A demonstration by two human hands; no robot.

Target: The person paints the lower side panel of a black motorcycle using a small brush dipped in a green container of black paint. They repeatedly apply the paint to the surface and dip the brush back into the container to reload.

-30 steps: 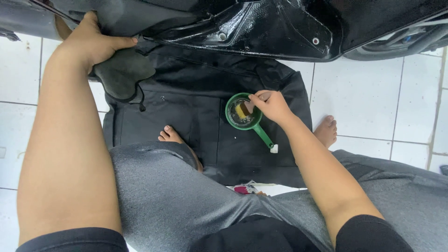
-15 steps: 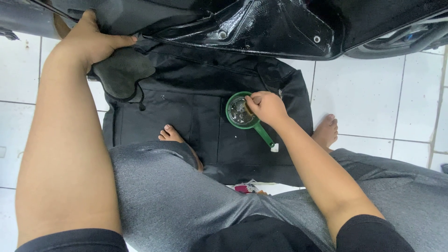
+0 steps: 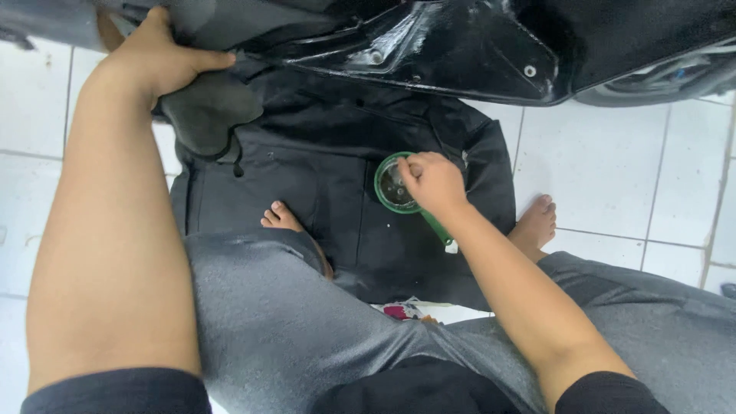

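Left hand (image 3: 157, 57): gripping the lower edge of a glossy black vehicle panel (image 3: 460, 46) at top left, fingers curled over the rim, thumb lying along its underside; clenched on it.
Right hand (image 3: 433, 182): reaching into a small green dipper (image 3: 387, 192), fingertips pinched together over the bowl's right side; whether anything is sitting between them, cannot tell.
Dipper: sitting on a black cloth (image 3: 322, 169), bowl upright, a little clear water glinting inside; its green handle (image 3: 438, 228) is running down and right beneath the wrist.
Cloth: lying spread over the white tiled floor (image 3: 613, 169), under the panel's edge and reaching down to the person's legs.
Grey pad (image 3: 207, 115): hanging just below the left hand, touching the panel's edge, lapping onto the cloth's top left corner.
Legs: person is sitting in grey trousers (image 3: 291, 330), knees apart; bare left foot (image 3: 282, 218) resting on the cloth, bare right foot (image 3: 537, 226) resting on the tile just beside the cloth's right edge.
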